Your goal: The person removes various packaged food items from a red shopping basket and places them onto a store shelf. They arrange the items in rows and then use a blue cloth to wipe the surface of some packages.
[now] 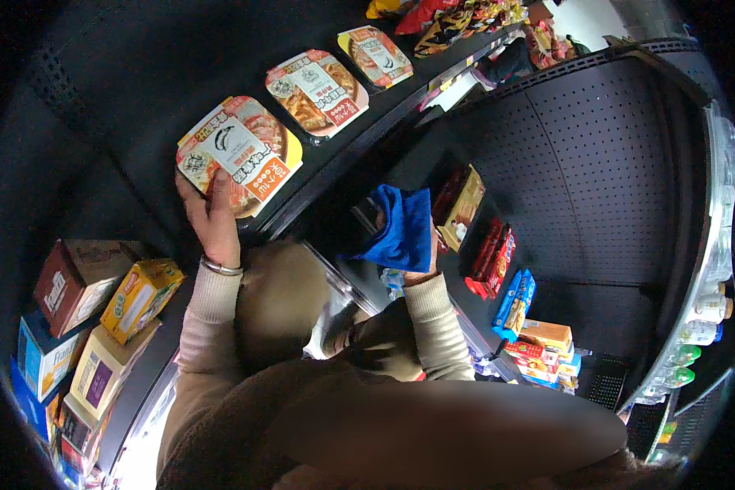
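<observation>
With its thumb on the lid and its fingers along the side, my left hand [213, 217] grips the nearest packaged instant meal tray [239, 156], which rests on a black metal shelf [343, 153]. Two more meal trays, one in the middle [316, 92] and one farther off [376, 56], stand in a row beyond it. My right hand [425, 272] is mostly hidden behind a blue cloth [402, 229] that it holds in front of a lower shelf. A bracelet [220, 267] circles my left wrist.
Boxed goods [86, 288] stack at the left. Yellow packs [462, 208], red packs [492, 257] and blue biscuit packs [514, 304] stand on the lower shelf near a perforated back panel [563, 153]. Bagged snacks [471, 24] lie at the top; bottles [704, 306] line the right.
</observation>
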Motion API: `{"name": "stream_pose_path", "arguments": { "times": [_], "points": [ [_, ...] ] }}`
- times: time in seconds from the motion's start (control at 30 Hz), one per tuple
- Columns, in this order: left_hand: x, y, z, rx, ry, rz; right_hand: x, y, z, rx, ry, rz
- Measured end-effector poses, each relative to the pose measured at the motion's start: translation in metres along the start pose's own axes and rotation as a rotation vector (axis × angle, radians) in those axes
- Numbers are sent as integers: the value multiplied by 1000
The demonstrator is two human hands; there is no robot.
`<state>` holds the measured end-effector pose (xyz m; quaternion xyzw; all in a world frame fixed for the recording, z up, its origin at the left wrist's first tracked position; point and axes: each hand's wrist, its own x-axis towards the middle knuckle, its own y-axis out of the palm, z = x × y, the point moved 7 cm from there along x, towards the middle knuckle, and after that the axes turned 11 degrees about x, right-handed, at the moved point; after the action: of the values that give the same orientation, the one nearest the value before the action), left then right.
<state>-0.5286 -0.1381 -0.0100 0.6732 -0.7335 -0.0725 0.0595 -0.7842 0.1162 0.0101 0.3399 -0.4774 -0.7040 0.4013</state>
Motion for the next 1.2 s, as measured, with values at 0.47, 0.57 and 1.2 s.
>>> {"name": "stream_pose_path", "arguments": {
  "times": [0.47,0.57,1.2],
  "points": [
    [-2,1,-13,64,45,50,3,-17,0,-51,-91,-208],
    [-1,1,-12,73,48,42,3,-23,5,-182,-146,-221],
    [0,-1,-9,102,45,46,6,4,-12,48,53,64]
  ]
}}
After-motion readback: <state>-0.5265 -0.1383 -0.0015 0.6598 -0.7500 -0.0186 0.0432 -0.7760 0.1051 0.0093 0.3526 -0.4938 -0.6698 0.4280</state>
